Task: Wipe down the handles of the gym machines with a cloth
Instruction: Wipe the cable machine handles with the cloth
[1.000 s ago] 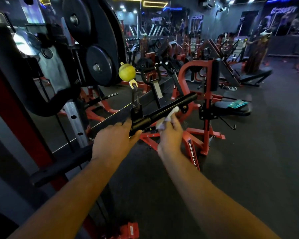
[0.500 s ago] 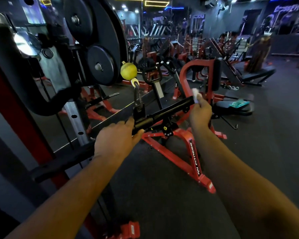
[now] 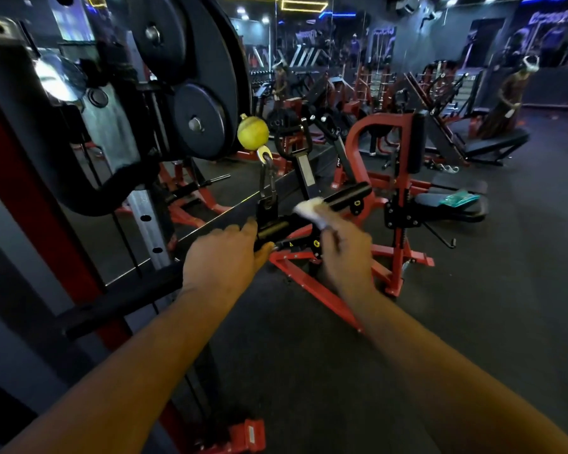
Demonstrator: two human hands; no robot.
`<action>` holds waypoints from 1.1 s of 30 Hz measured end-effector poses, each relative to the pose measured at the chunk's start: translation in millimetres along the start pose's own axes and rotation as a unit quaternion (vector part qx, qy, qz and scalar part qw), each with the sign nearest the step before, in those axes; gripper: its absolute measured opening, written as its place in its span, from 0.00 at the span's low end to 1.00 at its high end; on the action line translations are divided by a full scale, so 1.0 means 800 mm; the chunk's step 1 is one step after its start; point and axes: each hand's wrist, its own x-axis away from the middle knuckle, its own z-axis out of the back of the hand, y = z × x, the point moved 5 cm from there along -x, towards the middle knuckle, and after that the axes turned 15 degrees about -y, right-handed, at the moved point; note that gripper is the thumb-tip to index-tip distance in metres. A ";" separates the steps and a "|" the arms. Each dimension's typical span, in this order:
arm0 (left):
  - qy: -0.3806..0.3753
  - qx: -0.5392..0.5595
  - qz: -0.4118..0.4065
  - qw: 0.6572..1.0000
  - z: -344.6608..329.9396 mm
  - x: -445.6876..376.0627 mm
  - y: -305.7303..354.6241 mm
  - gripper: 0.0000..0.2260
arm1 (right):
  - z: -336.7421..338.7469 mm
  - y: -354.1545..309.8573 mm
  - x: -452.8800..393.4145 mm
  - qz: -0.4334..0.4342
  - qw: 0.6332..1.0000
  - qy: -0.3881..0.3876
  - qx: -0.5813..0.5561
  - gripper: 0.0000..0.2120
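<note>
**Cable bar handle, right half under the cloth**

Setting: dark rubber gym floor, red-framed machines behind. Nearest, left hand, fingers curled round the bar handle just left of its centre clip. Beyond it, right hand, blurred, pinching a white cloth against the bar. Long axis runs lower-left to upper-right; unwiped end lies up and right of the cloth. Right hand nearer. Farthest, yellow ball above the clip.

I'm standing on a dark floor, red machines filling the dim room, neon strips glowing overhead.
</note>
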 end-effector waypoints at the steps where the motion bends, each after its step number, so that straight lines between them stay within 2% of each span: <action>1: 0.000 0.005 0.000 1.000 0.000 0.001 0.001 0.25 | 0.021 0.019 -0.012 -0.041 0.998 0.043 -0.004 0.20; 3: -0.002 0.014 0.000 1.000 -0.002 0.001 0.005 0.26 | 0.056 0.055 -0.041 -0.104 0.990 0.084 0.038 0.19; 6: -0.003 0.022 0.000 1.000 -0.003 0.000 0.008 0.26 | 0.070 0.075 -0.068 -0.135 0.982 0.043 0.122 0.19; 9: -0.004 0.011 0.002 1.000 -0.001 -0.001 0.005 0.26 | 0.036 0.038 -0.055 -0.090 0.986 0.007 0.142 0.19; 12: -0.007 -0.003 0.007 1.000 0.002 0.000 0.001 0.25 | -0.019 -0.008 -0.025 -0.035 0.994 -0.036 0.095 0.20; 15: -0.014 -0.014 0.013 1.000 0.005 0.001 0.001 0.23 | -0.057 -0.040 0.002 0.006 0.997 -0.042 0.063 0.21; 20: -0.029 -0.024 0.013 0.999 -0.001 0.004 -0.008 0.20 | -0.069 -0.069 0.026 0.036 0.997 -0.066 0.035 0.21; 26: -0.053 -0.022 -0.032 0.998 0.004 0.029 -0.036 0.36 | -0.067 -0.085 0.040 0.030 0.998 -0.026 0.056 0.21; 30: -0.050 -0.011 -0.016 0.999 0.000 0.094 -0.105 0.37 | -0.089 -0.107 0.062 0.041 0.998 -0.016 0.037 0.21; 33: -0.050 0.010 -0.015 0.999 -0.004 0.145 -0.156 0.35 | -0.106 -0.122 0.073 0.043 0.996 -0.013 0.075 0.22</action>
